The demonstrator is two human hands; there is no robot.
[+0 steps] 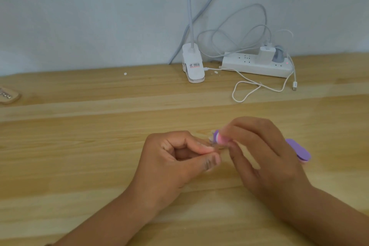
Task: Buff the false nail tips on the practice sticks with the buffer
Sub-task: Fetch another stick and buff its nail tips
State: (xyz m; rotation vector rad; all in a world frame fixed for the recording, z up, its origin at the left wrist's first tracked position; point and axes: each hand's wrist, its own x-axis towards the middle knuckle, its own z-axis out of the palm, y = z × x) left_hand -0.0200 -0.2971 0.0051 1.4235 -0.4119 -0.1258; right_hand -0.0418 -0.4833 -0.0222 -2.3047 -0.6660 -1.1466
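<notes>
Where the wooden table (89,136) meets the pale wall (89,16) at the far side, a white lamp clip (193,66) stands with its stalk rising out of sight. Just right of it lies a white power strip (257,66) with a boxy charger (265,54) and a grey plug (279,56) pushed into it. A thin white cable (249,90) loops loosely over the boards in front of the strip. At the far left edge sits a flat tan object (9,96), too cut off to name. None of these lies between me and the hands.

The table is light, long-grained planks with a smooth finish. The buffer (297,150) is a flat rounded strip, purple on its face with a pink layer at the edge.

Near the middle, the left hand (175,160) is curled, thumb and forefinger pinched together on something small and clear. A pale nail tip (211,138), badly blurred, shows just past those fingertips. The right hand (265,156) grips the buffer, fingers bent over its left end, which meets the nail tip. Its right end pokes out behind the hand. The stick itself I cannot make out.
</notes>
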